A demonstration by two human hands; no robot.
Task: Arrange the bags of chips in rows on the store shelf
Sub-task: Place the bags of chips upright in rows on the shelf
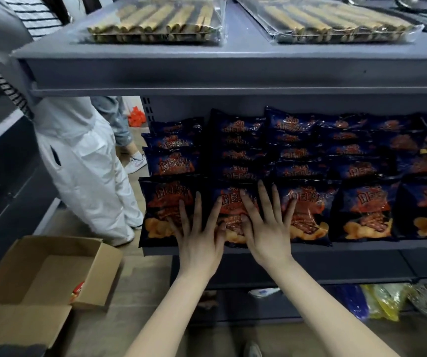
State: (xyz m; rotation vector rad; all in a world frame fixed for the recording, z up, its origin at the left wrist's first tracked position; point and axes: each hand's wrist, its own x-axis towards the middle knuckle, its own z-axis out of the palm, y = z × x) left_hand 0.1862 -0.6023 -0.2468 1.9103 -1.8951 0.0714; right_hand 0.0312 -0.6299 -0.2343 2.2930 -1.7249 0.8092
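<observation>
Grey store shelf (361, 246), middle tier: a front-row bag of chips (229, 210) was pressed flat by the left hand (198, 240) and right hand (266, 233), fingers straight and spread, apparently to be squared with the rows of bags (297, 153) stacked behind

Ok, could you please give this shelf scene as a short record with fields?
left hand: fingers straight and spread, flat on the front-row bags
right hand: same, flat beside it
goods: dark blue glossy bags of chips, in rows on the grey metal middle shelf
shelf above: clear packs of tan wafer rolls
floor, left: open brown cardboard box
bystander: person in white trousers, at left
</observation>
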